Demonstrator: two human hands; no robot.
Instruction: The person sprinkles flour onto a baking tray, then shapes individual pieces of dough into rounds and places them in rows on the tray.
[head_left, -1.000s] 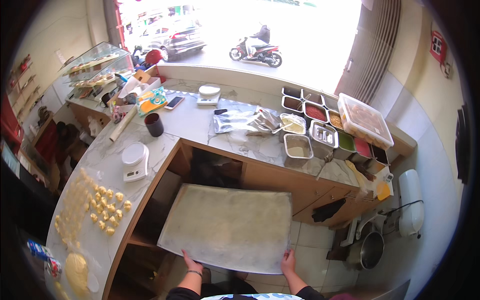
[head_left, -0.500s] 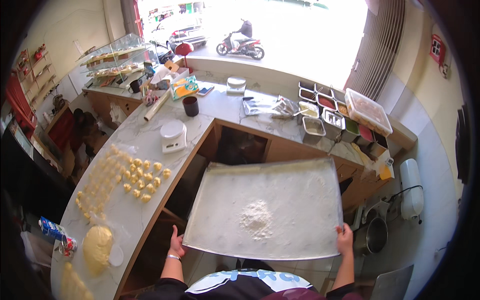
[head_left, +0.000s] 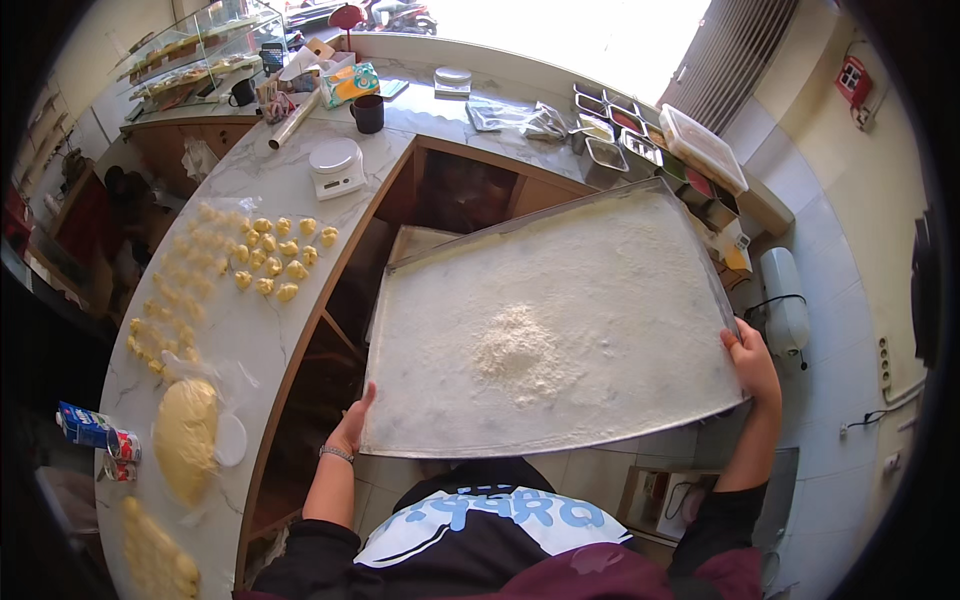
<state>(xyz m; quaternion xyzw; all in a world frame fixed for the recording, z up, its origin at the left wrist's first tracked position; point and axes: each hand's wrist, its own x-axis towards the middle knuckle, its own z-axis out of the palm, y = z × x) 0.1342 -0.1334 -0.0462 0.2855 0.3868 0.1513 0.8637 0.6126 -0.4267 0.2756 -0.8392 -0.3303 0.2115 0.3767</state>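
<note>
A large rectangular metal baking tray (head_left: 640, 280), its surface dusted white, is held up in front of me. A loose heap of flour (head_left: 518, 355) lies near its middle. My left hand (head_left: 352, 420) grips the tray's near left corner, thumb up along the edge and fingers hidden beneath. At the right side, my right hand (head_left: 752, 362) is closed on the rim with the thumb on top. The tray is turned, so its far right corner reaches farther away than its far left one.
To the left, a marble counter (head_left: 285, 340) bears small yellow dough pieces (head_left: 270, 258), more under plastic, a big bagged dough lump (head_left: 186, 440) and a white scale (head_left: 338, 170). Metal containers (head_left: 606, 158) and a lidded plastic box (head_left: 703, 148) stand beyond the tray.
The tray has come up closer and turned counterclockwise, its right side swinging farther away. Both hands have moved with it, still gripping. My view has shifted down.
</note>
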